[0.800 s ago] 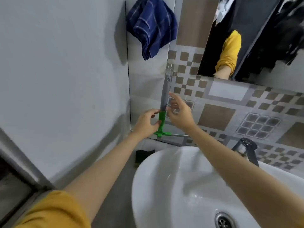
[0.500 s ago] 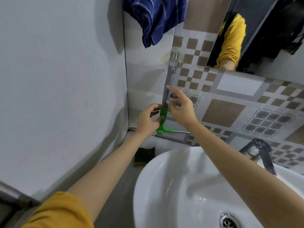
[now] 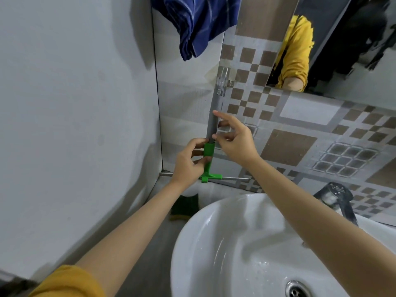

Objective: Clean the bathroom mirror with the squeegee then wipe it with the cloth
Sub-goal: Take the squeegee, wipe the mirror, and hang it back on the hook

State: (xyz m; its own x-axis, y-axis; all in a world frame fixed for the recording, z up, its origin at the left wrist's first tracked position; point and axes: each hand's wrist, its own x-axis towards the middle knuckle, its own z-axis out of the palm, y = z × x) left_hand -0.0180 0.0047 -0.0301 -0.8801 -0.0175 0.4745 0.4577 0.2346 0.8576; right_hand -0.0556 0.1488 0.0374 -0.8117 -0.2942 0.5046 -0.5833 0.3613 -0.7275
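The squeegee [image 3: 215, 112] hangs upright by its grey handle from a clear wall hook [image 3: 222, 79], with a green neck and a blade bar at the bottom near the wall corner. My left hand [image 3: 187, 162] grips the green neck. My right hand [image 3: 236, 142] pinches the grey handle just above the green part, index finger stretched up along it. A blue striped cloth [image 3: 199, 20] hangs above, at the top of the view. The mirror [image 3: 347, 52] covers the upper right and reflects a yellow sleeve.
A white sink [image 3: 214, 254] with a drain fills the lower right, and a chrome tap [image 3: 334, 196] stands behind it. A green and yellow sponge [image 3: 184, 207] lies between the sink and the plain grey wall on the left.
Both hands stay on the hanging squeegee. The view has tilted down slightly and come closer, so the cloth and mirror sit higher in frame.
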